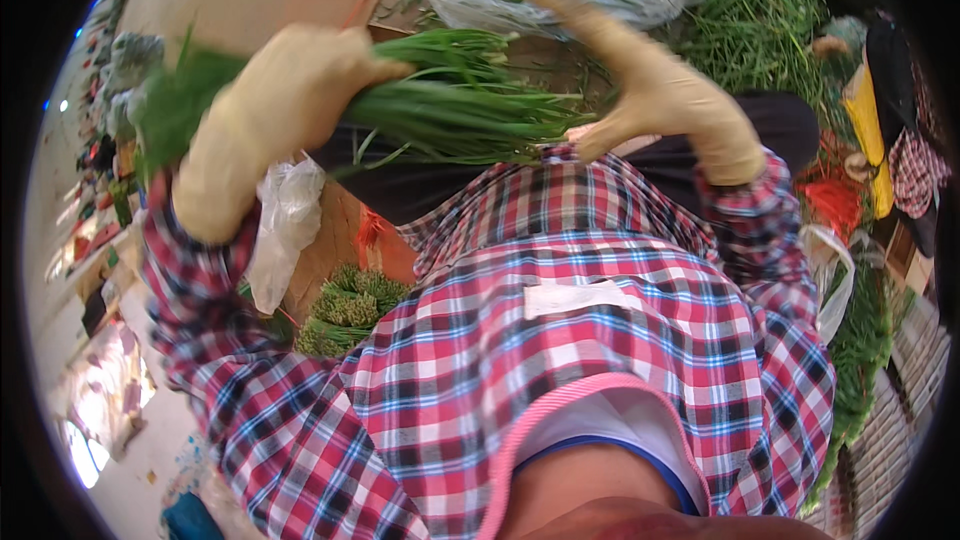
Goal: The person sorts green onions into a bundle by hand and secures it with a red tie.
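Note:
My left hand (292,82), in a cream glove, is closed around a thick bunch of long green stalks (465,116) that look like garlic chives. The bunch lies crosswise above my lap, its cut-looking ends towards the right and its blurred leafy part beyond my left wrist. Near those ends, my right hand (637,82), gloved alike, is spread with fingers and thumb apart and holds nothing. Beyond my hands stands a clear plastic bag (480,7) with more green stalks inside.
Loose green leaves (757,22) are heaped at the upper right. Tied bundles (352,307) and a white plastic bag (285,232) lie at the lower left. Red ties (832,199) are at the right, near another person's checked sleeve (915,172).

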Tool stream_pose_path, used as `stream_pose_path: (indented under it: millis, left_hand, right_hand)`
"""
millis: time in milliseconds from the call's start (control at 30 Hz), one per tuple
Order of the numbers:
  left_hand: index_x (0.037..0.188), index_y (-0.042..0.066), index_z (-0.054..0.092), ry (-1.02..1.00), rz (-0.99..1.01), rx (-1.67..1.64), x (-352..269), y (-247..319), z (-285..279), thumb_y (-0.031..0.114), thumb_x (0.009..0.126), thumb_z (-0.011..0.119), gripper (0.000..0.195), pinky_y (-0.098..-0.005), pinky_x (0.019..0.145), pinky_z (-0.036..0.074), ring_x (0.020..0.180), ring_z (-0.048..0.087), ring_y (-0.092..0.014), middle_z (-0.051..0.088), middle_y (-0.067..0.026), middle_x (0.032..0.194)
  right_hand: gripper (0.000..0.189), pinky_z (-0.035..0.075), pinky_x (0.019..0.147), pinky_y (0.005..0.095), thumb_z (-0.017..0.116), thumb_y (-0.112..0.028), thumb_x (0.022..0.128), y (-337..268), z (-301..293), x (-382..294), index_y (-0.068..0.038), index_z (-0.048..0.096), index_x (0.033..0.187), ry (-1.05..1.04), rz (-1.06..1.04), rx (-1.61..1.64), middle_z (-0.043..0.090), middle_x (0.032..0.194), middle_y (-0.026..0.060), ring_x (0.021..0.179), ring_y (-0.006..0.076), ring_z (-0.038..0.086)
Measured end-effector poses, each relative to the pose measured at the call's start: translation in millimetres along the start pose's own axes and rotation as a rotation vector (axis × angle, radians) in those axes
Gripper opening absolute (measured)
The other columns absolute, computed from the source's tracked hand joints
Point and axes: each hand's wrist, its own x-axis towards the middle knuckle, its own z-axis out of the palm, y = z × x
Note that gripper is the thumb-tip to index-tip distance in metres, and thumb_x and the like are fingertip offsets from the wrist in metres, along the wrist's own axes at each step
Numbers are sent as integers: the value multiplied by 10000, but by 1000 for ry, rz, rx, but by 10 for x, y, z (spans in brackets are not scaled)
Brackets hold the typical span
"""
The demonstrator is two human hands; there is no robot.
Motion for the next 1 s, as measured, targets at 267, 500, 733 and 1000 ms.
stream_pose_path:
  millis: [267, 500, 733, 1000]
  left_hand:
    - [1124, 132, 657, 9, 209, 116, 968, -202, -1014, 121, 653, 752, 480, -408, 784, 527, 921, 648, -345, 666, -146, 954]
    - [1128, 31, 611, 382, 206, 150, 1298, -141, -1524, 151, 557, 826, 621, -420, 824, 523, 957, 639, -367, 661, -173, 983]
    - [1283, -2, 527, 807, -260, -1539, 1336, -315, 210, 512, 908, 625, 643, -372, 930, 475, 1087, 579, -238, 658, -114, 1012]
    - [1189, -37, 521, 718, 236, -2630, 1403, -21, 453, 210, 942, 578, 354, -475, 986, 484, 816, 616, -218, 617, -73, 876]
  right_hand:
    - [737, 537, 888, 334, 819, -172, 719, -194, 74, 848, 0, 462, 1341, -43, 312, 999, 646, 1136, 102, 994, 199, 644]
    - [693, 557, 874, 328, 681, -318, 828, -25, 4, 569, -15, 435, 1401, 160, 363, 1772, 647, 1076, 86, 964, 199, 645]
    - [787, 545, 863, 290, 709, -300, 835, 232, -154, 551, 54, 339, 1432, 29, 203, 1782, 579, 1010, 50, 979, 154, 592]
    - [282, 547, 800, 241, 596, -255, 962, -2, 94, 568, -19, 654, 1105, 58, 712, 1404, 694, 1027, 57, 882, 117, 664]
